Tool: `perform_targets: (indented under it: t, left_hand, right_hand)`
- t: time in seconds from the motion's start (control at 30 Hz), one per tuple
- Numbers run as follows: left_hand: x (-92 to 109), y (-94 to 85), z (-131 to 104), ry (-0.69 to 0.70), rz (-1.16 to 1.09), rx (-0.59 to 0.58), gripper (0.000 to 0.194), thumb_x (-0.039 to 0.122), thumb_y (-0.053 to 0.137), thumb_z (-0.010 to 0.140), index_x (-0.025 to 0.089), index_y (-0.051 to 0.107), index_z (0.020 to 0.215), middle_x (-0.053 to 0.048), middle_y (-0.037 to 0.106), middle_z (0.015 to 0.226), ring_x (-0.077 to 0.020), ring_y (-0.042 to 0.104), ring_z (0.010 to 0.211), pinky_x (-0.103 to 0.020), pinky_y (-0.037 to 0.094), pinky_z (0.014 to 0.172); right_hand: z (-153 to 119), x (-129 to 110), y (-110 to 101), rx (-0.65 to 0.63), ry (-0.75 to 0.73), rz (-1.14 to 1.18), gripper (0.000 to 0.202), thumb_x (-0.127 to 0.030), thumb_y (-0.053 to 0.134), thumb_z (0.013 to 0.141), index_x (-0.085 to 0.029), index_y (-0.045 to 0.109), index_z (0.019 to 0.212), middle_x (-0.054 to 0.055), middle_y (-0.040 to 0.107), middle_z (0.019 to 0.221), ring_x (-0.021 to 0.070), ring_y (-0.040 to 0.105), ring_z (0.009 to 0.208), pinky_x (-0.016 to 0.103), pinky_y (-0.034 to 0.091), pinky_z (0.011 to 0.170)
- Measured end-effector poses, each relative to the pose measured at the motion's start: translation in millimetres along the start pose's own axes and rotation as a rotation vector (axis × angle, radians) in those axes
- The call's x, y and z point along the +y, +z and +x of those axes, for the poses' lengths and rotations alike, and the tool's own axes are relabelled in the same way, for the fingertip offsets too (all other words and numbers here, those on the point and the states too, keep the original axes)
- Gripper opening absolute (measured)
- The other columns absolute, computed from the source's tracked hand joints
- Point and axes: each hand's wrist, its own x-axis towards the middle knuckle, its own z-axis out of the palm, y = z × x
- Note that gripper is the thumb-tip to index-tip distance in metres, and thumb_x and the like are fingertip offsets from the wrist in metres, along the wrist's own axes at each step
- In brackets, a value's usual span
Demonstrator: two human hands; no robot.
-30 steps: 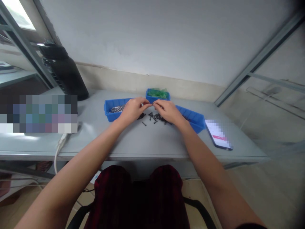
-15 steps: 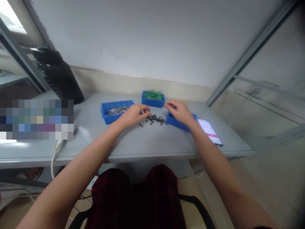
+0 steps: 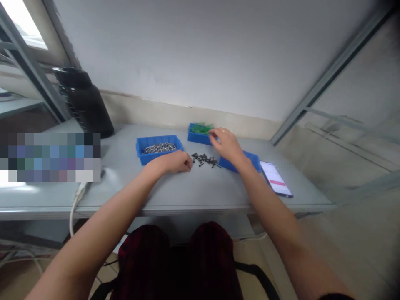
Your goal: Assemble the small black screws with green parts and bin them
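Observation:
My left hand (image 3: 178,161) rests low on the table with its fingertips pinched together, where a single black screw lay apart from the others; the fingers mostly hide it. Just to their right is a loose pile of black screws (image 3: 206,160). My right hand (image 3: 226,143) is at the right end of the rear blue bin (image 3: 200,138), fingers curved and apart, beside the green plastic pieces (image 3: 201,128) in it. Beneath my right wrist stands another blue bin (image 3: 254,160), its inside partly hidden. A left blue bin (image 3: 146,158) holds silvery screws or nails (image 3: 159,148).
A phone (image 3: 276,179) with a lit screen lies on the grey table (image 3: 200,189) at the right. At the back left stands a large black bottle (image 3: 89,104). A white cable (image 3: 75,204) hangs over the front edge. The wall rises behind the bins.
My left hand has come down to the table and closed over the lone black screw. The right hand has shifted left toward the green pieces. The view has tilted slightly.

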Motion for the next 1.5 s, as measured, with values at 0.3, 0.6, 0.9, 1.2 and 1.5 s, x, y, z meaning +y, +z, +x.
perform_targets:
  t: [0.3, 0.6, 0.9, 1.2, 1.5]
  left_hand:
    - [7, 5.5, 7, 0.139, -0.035, 0.481, 0.015, 0.016, 0.055, 0.085, 0.016, 0.070, 0.086, -0.004, 0.072, 0.081, -0.0138, 0.061, 0.070, -0.025, 0.045, 0.068]
    - [5, 6.2, 11, 0.110, -0.035, 0.861, 0.027, 0.023, 0.053, 0.095, 0.020, 0.069, 0.116, -0.005, 0.071, 0.090, -0.0146, 0.064, 0.076, -0.027, 0.050, 0.077]
    - [9, 6.4, 9, 0.002, -0.165, 0.944, 0.024, 0.033, 0.058, 0.093, 0.019, 0.070, 0.107, -0.005, 0.075, 0.095, -0.0153, 0.067, 0.082, -0.025, 0.050, 0.075]
    - [0, 5.9, 11, 0.025, -0.122, 0.848, 0.024, 0.035, 0.060, 0.093, 0.020, 0.073, 0.106, -0.006, 0.076, 0.099, -0.0149, 0.066, 0.079, -0.027, 0.051, 0.078]
    - [3, 5.5, 10, 0.018, -0.089, 0.772, 0.025, 0.031, 0.055, 0.093, 0.018, 0.073, 0.105, -0.007, 0.075, 0.100, -0.0155, 0.064, 0.078, -0.028, 0.050, 0.078]
  right_hand:
    - [-9, -27, 25, 0.011, -0.066, 0.301, 0.025, -0.023, 0.044, 0.095, -0.021, 0.068, 0.103, 0.008, 0.072, 0.104, 0.0235, 0.064, 0.099, 0.040, 0.049, 0.091]
    - [-10, -28, 28, -0.112, 0.094, 0.550, 0.035, -0.032, 0.055, 0.092, -0.021, 0.059, 0.125, 0.006, 0.072, 0.099, 0.0197, 0.066, 0.087, 0.031, 0.052, 0.073]
    - [-10, -35, 24, -0.129, 0.116, 0.595, 0.028, -0.042, 0.050, 0.094, -0.020, 0.067, 0.091, 0.003, 0.071, 0.084, 0.0172, 0.065, 0.077, 0.030, 0.048, 0.073]
    - [-8, -29, 20, 0.035, 0.166, 0.611, 0.026, -0.044, 0.050, 0.094, -0.021, 0.063, 0.089, 0.003, 0.069, 0.081, 0.0165, 0.064, 0.077, 0.030, 0.049, 0.073]
    - [-8, -34, 19, 0.064, 0.125, 0.500, 0.025, -0.041, 0.050, 0.094, -0.021, 0.066, 0.088, 0.003, 0.069, 0.082, 0.0173, 0.063, 0.078, 0.030, 0.047, 0.073]
